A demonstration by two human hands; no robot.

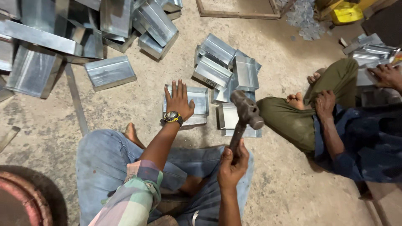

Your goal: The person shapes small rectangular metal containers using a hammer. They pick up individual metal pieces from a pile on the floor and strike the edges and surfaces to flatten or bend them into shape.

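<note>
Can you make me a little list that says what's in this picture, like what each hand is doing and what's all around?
Place: concrete floor, person sitting on it
Left hand: pressed flat on a shiny metal tray
Right hand: gripping a hammer, head raised above the trays
Wrist: watch on the left arm
Around: heaps of metal trays
Nearby: another person seated at the right
Far corner: yellow container

One hammer (pixel 246 112), one wristwatch (pixel 173 117), one yellow container (pixel 346 13) — metal trays uncountable, too many overlapping.
</note>
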